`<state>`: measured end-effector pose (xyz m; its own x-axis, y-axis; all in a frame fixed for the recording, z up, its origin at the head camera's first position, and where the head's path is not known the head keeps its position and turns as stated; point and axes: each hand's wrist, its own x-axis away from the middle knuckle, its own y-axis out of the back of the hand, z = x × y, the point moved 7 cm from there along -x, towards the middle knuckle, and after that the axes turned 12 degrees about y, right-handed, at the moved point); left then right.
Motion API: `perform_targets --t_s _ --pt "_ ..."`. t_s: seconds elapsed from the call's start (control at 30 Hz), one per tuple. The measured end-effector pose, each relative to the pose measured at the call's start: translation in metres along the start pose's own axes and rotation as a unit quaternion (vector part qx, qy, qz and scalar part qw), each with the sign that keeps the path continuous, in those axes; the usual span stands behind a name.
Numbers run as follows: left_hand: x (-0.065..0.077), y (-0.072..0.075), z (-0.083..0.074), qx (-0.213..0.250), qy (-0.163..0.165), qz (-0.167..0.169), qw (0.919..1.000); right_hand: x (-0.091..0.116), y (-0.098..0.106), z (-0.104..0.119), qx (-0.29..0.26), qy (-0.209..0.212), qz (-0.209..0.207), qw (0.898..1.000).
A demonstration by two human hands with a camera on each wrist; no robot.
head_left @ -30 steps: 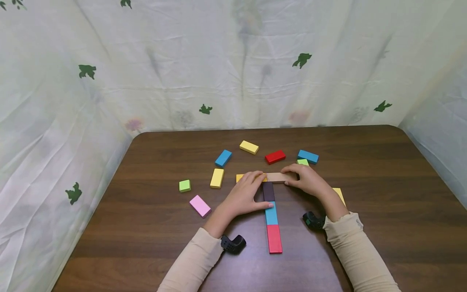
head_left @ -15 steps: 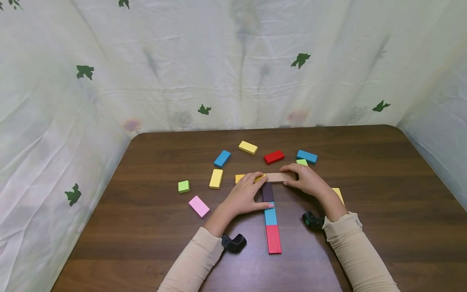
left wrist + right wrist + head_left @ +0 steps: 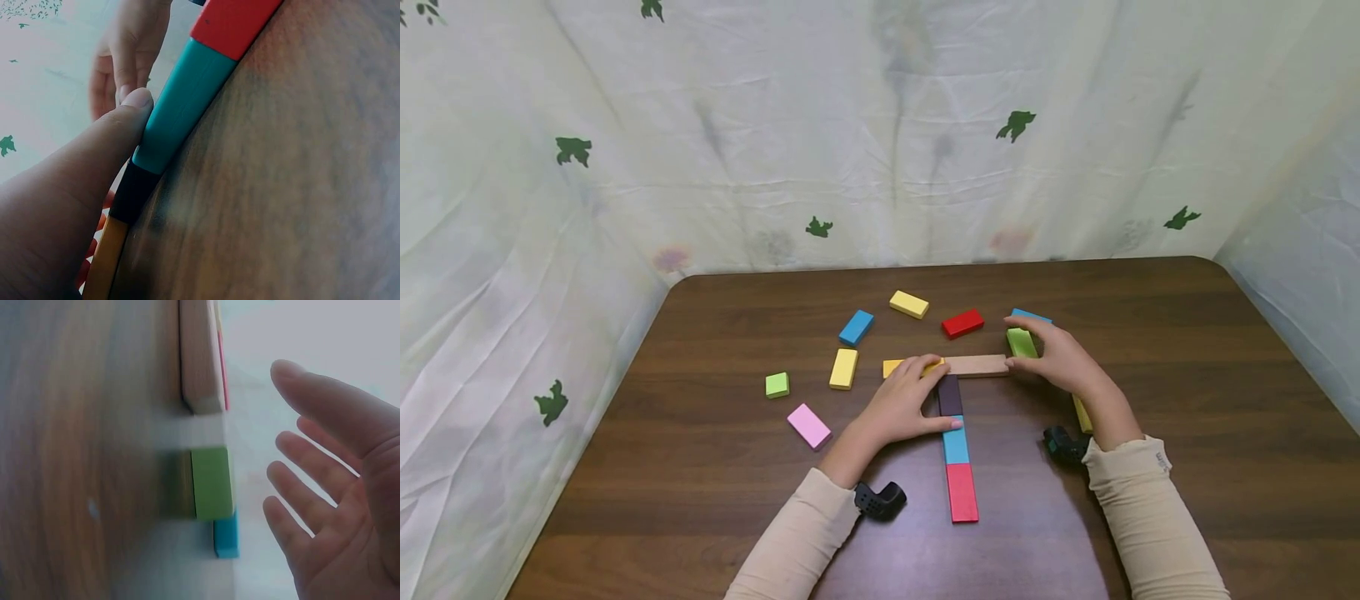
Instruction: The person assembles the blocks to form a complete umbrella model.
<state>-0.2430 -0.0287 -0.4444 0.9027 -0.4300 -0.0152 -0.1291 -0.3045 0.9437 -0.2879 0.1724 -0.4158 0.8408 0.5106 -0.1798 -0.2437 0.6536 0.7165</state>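
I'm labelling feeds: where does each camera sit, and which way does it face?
Head: worn on the head, looks forward and down at the table; left hand, right hand and sleeves show.
Left wrist: worn there, looks at the row's blue block; left thumb and fingertips show, right hand beyond.
Right wrist: worn there, looks at the green block; the right hand shows.
Shared by head and right wrist: green block, tan block, right hand.
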Motion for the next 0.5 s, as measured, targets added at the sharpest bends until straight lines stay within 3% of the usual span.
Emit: perform_targets --t_s 0.5 --pt "0.0 0.001 0.0 0.006 0.002 0.0 1.0 0.009 0.003 -0.022 -0.018 -0.03 0.02 0.999"
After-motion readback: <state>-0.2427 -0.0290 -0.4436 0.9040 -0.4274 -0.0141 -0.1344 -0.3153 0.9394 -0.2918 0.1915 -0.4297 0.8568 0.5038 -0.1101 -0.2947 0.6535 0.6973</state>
